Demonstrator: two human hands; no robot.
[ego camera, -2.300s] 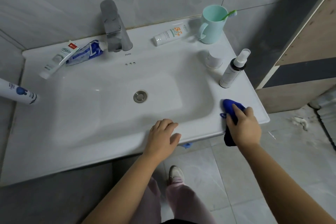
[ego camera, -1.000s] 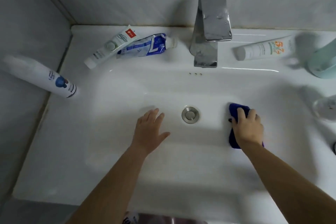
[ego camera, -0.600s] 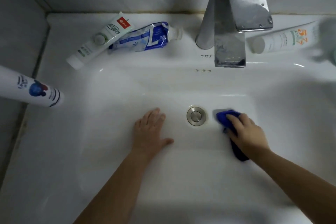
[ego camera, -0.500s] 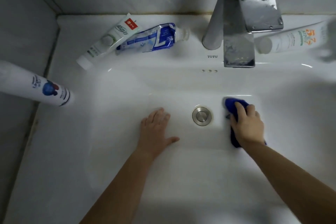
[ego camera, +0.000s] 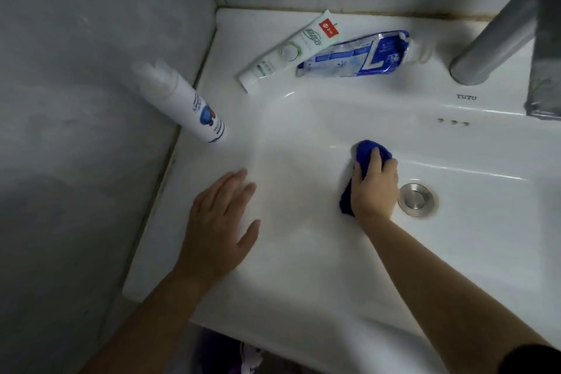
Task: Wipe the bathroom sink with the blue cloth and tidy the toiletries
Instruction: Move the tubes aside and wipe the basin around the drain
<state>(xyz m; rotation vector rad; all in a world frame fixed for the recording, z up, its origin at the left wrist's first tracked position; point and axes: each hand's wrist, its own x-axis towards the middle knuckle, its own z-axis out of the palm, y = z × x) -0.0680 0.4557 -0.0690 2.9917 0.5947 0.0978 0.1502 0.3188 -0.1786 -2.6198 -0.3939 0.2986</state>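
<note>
Bathroom sink (ego camera: 303, 267), mid-wipe: our right hand (ego camera: 375, 191) grips the blue cloth (ego camera: 368, 150); our left hand (ego camera: 218, 222) rests flat. Tidying the toiletries (ego camera: 288, 51) likely follows.

Left forearm (ego camera: 142, 313) and right forearm (ego camera: 440, 279) bare; dark sleeve edge (ego camera: 535, 360) on the right; purplish garment (ego camera: 218, 354) below.

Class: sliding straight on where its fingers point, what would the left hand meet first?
The left hand would probably meet the white-and-green tube on the sink ledge; the blue tube lies close beside it.
</note>
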